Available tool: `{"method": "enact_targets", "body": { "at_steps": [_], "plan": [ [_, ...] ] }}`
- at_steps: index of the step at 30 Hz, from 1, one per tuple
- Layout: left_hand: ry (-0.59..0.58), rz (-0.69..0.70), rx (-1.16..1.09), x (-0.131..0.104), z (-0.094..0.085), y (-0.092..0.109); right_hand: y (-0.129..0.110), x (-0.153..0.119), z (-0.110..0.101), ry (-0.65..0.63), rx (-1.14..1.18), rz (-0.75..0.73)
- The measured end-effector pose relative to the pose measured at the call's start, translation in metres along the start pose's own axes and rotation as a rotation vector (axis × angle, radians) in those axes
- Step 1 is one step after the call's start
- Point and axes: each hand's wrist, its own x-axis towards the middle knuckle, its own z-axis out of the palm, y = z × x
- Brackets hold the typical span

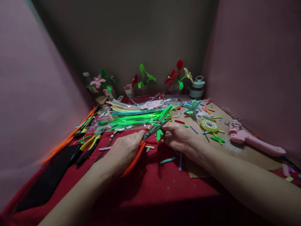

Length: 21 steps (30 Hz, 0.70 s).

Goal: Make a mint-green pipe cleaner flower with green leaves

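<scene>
Closed round the orange handles of a pair of scissors [150, 133] is my left hand [127, 147]. The parted blades point up and to the right, close to the fingers of my right hand [176, 136]. Between those fingers is a bright green pipe cleaner [159, 135], folded at its lower end, with the blades crossing it; whether they touch it I cannot tell. Just beyond both hands lies a clear plastic bag with bundles of green pipe cleaners [131, 121]. A pale teal pipe-cleaner flower [192, 108] on a wire stem is beyond my right hand.
Pliers with yellow and black handles [90, 146] and a black flat object [49, 179] lie at left. On the brown board [225, 153] are cut pipe-cleaner pieces, a yellow round dial [209, 125] and a pink handled tool [256, 139]. Pipe-cleaner flowers and a lidded jar [197, 89] line the back.
</scene>
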Motion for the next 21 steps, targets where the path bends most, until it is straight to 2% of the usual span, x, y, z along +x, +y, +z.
{"method": "enact_targets", "body": {
  "at_steps": [9,16,21],
  "plan": [
    [-0.025,0.006,0.072,0.0,0.005,-0.003,0.003,0.0,-0.001,0.013,0.118,0.056],
    [-0.104,0.016,0.124,0.004,0.009,-0.007,0.006,0.003,-0.003,0.011,0.035,0.06],
    [-0.119,-0.025,0.067,-0.004,0.007,-0.021,-0.001,0.007,-0.008,0.073,-0.038,0.025]
  ]
}}
